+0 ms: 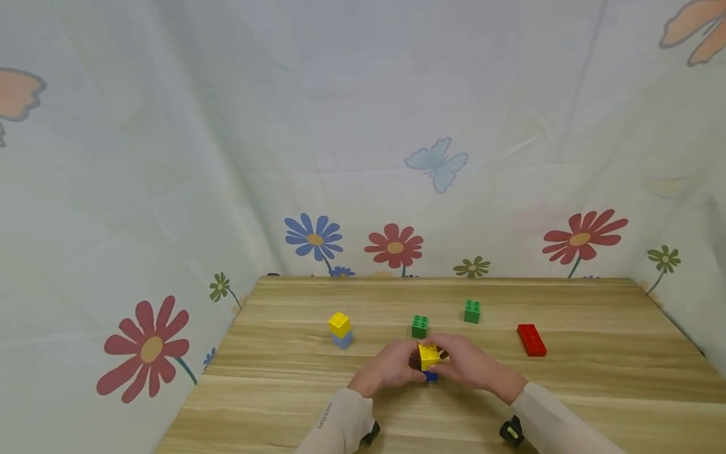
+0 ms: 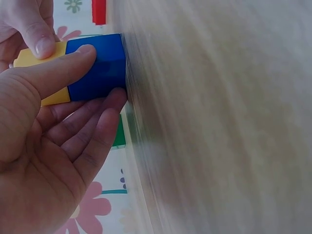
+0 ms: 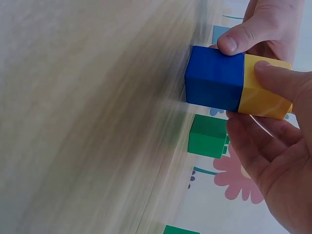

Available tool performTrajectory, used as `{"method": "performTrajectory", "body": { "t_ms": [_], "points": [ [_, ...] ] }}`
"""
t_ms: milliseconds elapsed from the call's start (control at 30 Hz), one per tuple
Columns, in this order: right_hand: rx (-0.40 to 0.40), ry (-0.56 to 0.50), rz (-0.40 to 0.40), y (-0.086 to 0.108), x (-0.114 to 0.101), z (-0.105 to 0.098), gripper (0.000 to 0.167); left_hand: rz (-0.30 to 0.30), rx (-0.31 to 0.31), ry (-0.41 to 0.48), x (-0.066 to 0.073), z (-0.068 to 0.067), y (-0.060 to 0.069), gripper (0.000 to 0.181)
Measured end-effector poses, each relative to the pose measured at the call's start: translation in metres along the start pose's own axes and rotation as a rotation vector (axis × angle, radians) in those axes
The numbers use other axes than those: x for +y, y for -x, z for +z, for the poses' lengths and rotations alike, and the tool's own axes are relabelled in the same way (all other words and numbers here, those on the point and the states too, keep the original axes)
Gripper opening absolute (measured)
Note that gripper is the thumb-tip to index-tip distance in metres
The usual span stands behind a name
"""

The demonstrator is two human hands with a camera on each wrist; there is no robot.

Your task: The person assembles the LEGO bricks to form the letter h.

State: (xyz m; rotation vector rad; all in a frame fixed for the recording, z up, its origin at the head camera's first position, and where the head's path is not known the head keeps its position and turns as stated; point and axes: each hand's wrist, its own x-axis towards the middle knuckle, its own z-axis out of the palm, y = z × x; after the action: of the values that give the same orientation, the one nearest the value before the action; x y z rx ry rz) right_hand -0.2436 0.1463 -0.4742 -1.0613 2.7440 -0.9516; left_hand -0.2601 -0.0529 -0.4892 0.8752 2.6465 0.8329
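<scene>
Pale cloth (image 1: 340, 126) printed with flowers and butterflies, behind the far edge of a wood-grain table (image 1: 266, 403). Midway between the table's left and right edges, well short of the far one: yellow brick (image 1: 428, 354) upright on a dark blue brick (image 3: 214, 80), faces meeting. Gripping the dark blue brick with the left hand (image 1: 391, 366), thumb tip against its side; pinching the yellow brick with the right hand (image 1: 467, 364). Hard to tell whether touching the tabletop or just above it. Just beyond the hands, a green brick (image 1: 420, 328); closer to the far edge, another green brick (image 1: 472, 312). Toward the right edge, a red brick (image 1: 531, 340). Toward the far left corner, a second yellow brick (image 1: 339, 324) atop a light blue brick (image 1: 343, 341).
</scene>
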Motion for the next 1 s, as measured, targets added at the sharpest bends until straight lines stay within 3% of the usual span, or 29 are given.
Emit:
{"method": "performTrajectory", "body": {
  "t_ms": [400, 733, 1000],
  "points": [
    [0.019, -0.01, -0.005, 0.002, 0.009, 0.0, 0.039, -0.001, 0.007, -0.004, 0.006, 0.0, -0.002, 0.034],
    [0.047, -0.012, 0.011, 0.005, 0.018, -0.003, 0.042, -0.037, 0.002, 0.053, 0.005, 0.008, -0.013, 0.033],
    [0.045, 0.006, 0.07, 0.006, 0.023, -0.007, 0.045, -0.075, -0.011, 0.12, 0.011, 0.008, -0.02, 0.036]
  ]
}}
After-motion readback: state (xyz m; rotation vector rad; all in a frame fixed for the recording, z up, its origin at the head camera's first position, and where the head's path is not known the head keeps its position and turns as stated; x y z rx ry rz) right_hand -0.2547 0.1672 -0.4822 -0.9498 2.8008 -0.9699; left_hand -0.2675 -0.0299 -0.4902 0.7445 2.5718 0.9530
